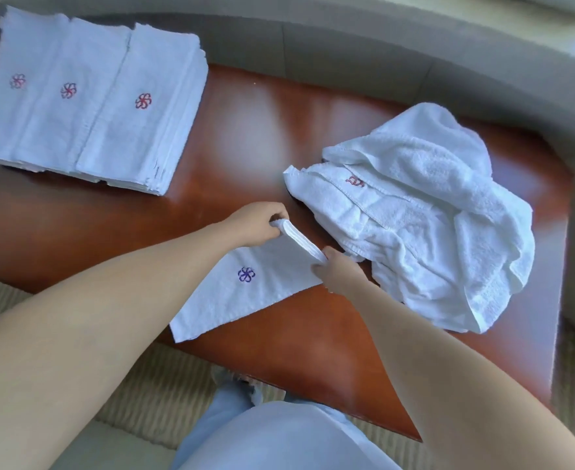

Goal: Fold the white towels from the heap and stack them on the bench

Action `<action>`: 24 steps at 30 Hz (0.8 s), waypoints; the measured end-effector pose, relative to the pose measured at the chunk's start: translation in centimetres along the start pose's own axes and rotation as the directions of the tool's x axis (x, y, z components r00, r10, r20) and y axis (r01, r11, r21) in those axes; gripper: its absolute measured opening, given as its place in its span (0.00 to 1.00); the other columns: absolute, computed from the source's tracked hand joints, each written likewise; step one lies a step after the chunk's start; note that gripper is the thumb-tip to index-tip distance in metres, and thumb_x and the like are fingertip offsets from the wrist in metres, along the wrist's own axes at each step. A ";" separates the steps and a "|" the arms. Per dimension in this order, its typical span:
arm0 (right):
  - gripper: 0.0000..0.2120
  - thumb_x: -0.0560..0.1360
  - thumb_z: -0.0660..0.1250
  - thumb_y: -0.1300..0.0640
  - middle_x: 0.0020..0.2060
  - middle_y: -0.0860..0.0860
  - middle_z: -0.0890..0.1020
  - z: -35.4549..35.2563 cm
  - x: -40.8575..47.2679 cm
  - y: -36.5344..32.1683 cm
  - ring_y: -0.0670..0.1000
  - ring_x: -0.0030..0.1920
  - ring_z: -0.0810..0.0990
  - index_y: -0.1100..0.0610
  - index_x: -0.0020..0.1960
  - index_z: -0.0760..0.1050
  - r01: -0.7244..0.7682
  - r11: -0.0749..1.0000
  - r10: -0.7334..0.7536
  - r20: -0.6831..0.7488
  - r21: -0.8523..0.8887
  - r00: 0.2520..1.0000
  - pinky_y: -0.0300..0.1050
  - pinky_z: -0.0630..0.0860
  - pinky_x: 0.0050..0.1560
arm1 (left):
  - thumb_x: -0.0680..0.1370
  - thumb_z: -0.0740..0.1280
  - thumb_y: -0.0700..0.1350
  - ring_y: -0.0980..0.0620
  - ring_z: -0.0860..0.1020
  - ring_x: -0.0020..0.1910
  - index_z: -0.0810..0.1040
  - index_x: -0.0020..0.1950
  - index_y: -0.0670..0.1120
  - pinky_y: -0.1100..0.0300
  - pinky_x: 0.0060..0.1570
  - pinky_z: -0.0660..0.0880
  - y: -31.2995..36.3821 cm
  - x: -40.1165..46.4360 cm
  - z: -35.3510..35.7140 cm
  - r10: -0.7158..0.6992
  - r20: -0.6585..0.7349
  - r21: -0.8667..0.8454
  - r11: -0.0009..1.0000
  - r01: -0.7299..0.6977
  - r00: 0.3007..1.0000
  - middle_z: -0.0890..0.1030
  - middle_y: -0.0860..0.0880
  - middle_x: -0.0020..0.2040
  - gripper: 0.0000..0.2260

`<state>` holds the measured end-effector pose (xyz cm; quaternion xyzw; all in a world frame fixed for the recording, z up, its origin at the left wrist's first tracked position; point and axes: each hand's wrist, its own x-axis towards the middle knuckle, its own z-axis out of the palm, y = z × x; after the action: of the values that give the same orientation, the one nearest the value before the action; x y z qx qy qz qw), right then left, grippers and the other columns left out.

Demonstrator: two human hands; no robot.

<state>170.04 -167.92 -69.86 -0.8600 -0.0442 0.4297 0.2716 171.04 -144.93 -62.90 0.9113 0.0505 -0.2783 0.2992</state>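
My left hand (257,222) and right hand (338,271) each pinch one end of the folded edge of a towel (245,286) lying on the bench (313,130), between the stacks (86,100) and the heap (421,212). If one pinch loosens, I judge the layers could slide apart and skew.

Soft bright daylight, pale glare on the glossy bench (279,130), slight blur, curved wide-angle edges.

It looks like a hotel room: monogrammed white towels (89,96) stacked on a polished wooden table (279,130), over carpet (164,395).
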 end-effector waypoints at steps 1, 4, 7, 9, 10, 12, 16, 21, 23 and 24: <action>0.07 0.80 0.62 0.53 0.39 0.56 0.82 -0.7 0.1 -1.4 0.59 0.40 0.84 0.56 0.51 0.69 0.025 0.999 -0.025 -0.022 -0.029 0.999 0.55 0.83 0.44 | 0.77 0.69 0.43 0.47 0.80 0.46 0.79 0.51 0.51 0.51 0.45 0.76 -0.6 -0.7 -1.0 -0.015 -0.049 -0.023 1.000 0.014 0.999 0.82 0.52 0.46 0.05; 0.05 0.78 0.58 0.54 0.36 0.55 0.85 -2.1 0.3 -6.0 0.57 0.35 0.85 0.52 0.53 0.70 0.106 0.986 -0.117 -0.077 -0.129 0.990 0.54 0.84 0.43 | 0.78 0.69 0.43 0.45 0.80 0.48 0.79 0.53 0.49 0.49 0.49 0.77 -3.0 -3.0 -4.2 -0.055 -0.165 -0.080 0.996 0.043 0.985 0.83 0.49 0.48 0.05; 0.07 0.78 0.58 0.56 0.36 0.54 0.84 -2.3 0.1 -11.3 0.57 0.37 0.84 0.52 0.53 0.72 0.173 0.963 -0.203 -0.135 -0.206 0.970 0.51 0.82 0.43 | 0.78 0.70 0.45 0.46 0.80 0.49 0.79 0.53 0.49 0.51 0.51 0.76 -5.9 -5.6 -7.2 -0.086 -0.271 -0.124 0.991 0.054 0.959 0.83 0.50 0.49 0.05; 0.08 0.78 0.58 0.58 0.38 0.54 0.83 -1.6 -0.4 -15.0 0.59 0.40 0.84 0.54 0.54 0.73 0.216 0.942 -0.265 -0.173 -0.258 0.948 0.52 0.81 0.44 | 0.79 0.71 0.45 0.48 0.80 0.50 0.80 0.54 0.48 0.52 0.53 0.76 -8.2 -7.7 -9.2 -0.109 -0.334 -0.165 0.985 0.056 0.936 0.83 0.50 0.50 0.05; 0.08 0.78 0.58 0.59 0.40 0.55 0.83 -1.0 -0.8 -17.0 0.60 0.41 0.84 0.55 0.53 0.74 0.240 0.931 -0.296 -0.186 -0.275 0.937 0.53 0.81 0.45 | 0.79 0.71 0.44 0.47 0.80 0.50 0.80 0.53 0.48 0.52 0.53 0.75 -9.5 -8.8 -10.1 -0.117 -0.358 -0.186 0.981 0.052 0.926 0.83 0.49 0.51 0.05; 0.06 0.77 0.59 0.60 0.41 0.55 0.83 0.4 -1.9 -20.9 0.60 0.41 0.84 0.54 0.49 0.74 0.273 0.916 -0.339 -0.201 -0.295 0.919 0.53 0.80 0.45 | 0.78 0.71 0.43 0.47 0.80 0.51 0.80 0.52 0.47 0.52 0.52 0.75 -12.3 -11.3 -12.1 -0.132 -0.400 -0.229 0.973 0.041 0.907 0.83 0.49 0.50 0.04; 0.09 0.76 0.60 0.59 0.30 0.49 0.82 4.1 -4.2 -28.7 0.48 0.30 0.84 0.48 0.39 0.68 0.295 0.908 -0.375 -0.260 -0.297 0.890 0.41 0.70 0.31 | 0.76 0.75 0.48 0.51 0.80 0.47 0.80 0.50 0.49 0.55 0.44 0.75 -18.5 -17.0 -15.8 -0.201 -0.452 -0.349 0.936 0.035 0.869 0.83 0.50 0.49 0.06; 0.08 0.74 0.60 0.62 0.27 0.50 0.83 9.4 -7.5 -38.0 0.47 0.28 0.83 0.51 0.44 0.75 0.386 0.875 -0.463 -0.267 -0.293 0.845 0.44 0.80 0.36 | 0.74 0.76 0.49 0.51 0.81 0.47 0.81 0.50 0.51 0.56 0.44 0.74 -25.9 -24.1 -19.8 -0.266 -0.506 -0.461 0.887 0.003 0.821 0.83 0.52 0.49 0.08; 0.08 0.75 0.60 0.63 0.29 0.52 0.84 11.3 -8.7 -41.1 0.49 0.30 0.85 0.55 0.44 0.76 0.425 0.861 -0.494 -0.264 -0.278 0.828 0.48 0.83 0.38 | 0.74 0.76 0.49 0.51 0.81 0.48 0.81 0.50 0.51 0.55 0.44 0.75 -28.4 -26.7 -21.1 -0.288 -0.529 -0.466 0.885 0.010 0.798 0.83 0.52 0.49 0.08; 0.07 0.75 0.60 0.63 0.30 0.53 0.85 12.2 -9.2 -42.6 0.49 0.31 0.85 0.56 0.44 0.76 0.436 0.855 -0.507 -0.273 -0.282 0.818 0.48 0.83 0.39 | 0.75 0.76 0.49 0.51 0.81 0.48 0.81 0.51 0.50 0.54 0.46 0.76 -29.5 -28.0 -21.7 -0.294 -0.541 -0.469 0.883 0.007 0.788 0.83 0.52 0.48 0.08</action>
<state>161.65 -129.42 -47.67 -0.9057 -0.2541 0.1879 0.2827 150.26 -106.37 -48.70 0.8519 0.2785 0.0188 0.4431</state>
